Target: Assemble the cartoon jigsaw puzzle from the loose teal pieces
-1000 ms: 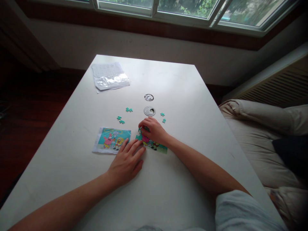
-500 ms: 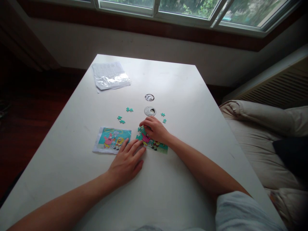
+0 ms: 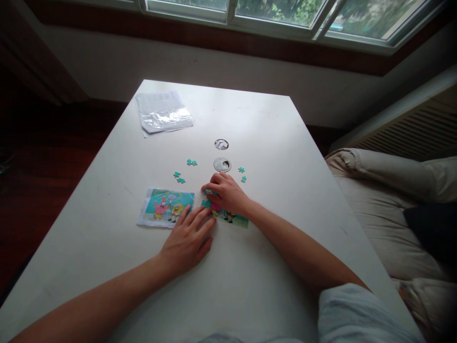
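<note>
A partly joined cartoon jigsaw (image 3: 232, 217) lies on the white table (image 3: 250, 286) in front of me. My right hand (image 3: 226, 193) rests over its upper left part, fingers bent and pressed down on teal pieces at that corner. My left hand (image 3: 187, 240) lies flat on the table, fingers stretched out, their tips touching the jigsaw's left edge. A printed reference picture (image 3: 166, 208) lies just left of the jigsaw. Loose teal pieces (image 3: 179, 177) are scattered behind the picture, and two more pieces (image 3: 242, 174) lie behind my right hand.
Two round metal lids (image 3: 222, 165) sit in the table's middle. A clear plastic bag on paper (image 3: 163, 113) lies at the far left corner. A beige cushion (image 3: 392, 200) is at the right, beyond the table edge. A window runs along the far wall.
My right hand has shifted slightly left over the jigsaw's upper corner, and its fingers now press there. My left hand has stayed in place.
</note>
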The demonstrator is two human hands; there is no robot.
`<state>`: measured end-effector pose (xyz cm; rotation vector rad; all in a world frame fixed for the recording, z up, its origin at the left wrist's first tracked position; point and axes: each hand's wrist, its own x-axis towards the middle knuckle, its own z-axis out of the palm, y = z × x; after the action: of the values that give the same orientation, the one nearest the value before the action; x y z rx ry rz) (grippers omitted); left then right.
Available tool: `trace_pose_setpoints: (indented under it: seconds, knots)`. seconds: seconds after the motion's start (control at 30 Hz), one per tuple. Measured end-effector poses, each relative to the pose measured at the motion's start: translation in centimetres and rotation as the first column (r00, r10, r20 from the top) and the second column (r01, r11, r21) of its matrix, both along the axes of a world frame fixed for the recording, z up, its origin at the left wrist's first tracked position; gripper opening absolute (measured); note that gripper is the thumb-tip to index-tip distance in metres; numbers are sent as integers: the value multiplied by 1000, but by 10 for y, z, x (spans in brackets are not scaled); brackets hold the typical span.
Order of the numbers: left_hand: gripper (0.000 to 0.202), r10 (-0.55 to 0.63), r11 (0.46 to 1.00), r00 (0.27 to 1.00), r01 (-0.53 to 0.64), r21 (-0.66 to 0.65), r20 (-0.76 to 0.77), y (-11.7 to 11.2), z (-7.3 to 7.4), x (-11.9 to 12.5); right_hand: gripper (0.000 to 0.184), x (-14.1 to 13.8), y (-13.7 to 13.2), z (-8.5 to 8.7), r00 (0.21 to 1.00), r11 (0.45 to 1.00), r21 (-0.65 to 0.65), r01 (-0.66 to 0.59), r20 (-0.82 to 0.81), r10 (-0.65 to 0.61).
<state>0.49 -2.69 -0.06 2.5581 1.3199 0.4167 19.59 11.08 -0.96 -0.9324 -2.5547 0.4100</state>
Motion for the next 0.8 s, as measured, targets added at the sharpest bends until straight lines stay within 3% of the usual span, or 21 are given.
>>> trace_pose_setpoints:
  seconds: [0.4, 0.8]
  knots:
    - [43, -6, 1000, 1000, 6, -20, -21, 0, 0, -1, 16, 2, 2, 1, 999, 999, -47, -14, -50, 12]
    - [43, -5, 1000, 1000, 5, 7, 1, 0, 0, -1, 7, 3, 2, 3, 997, 997, -49, 62, -37, -63]
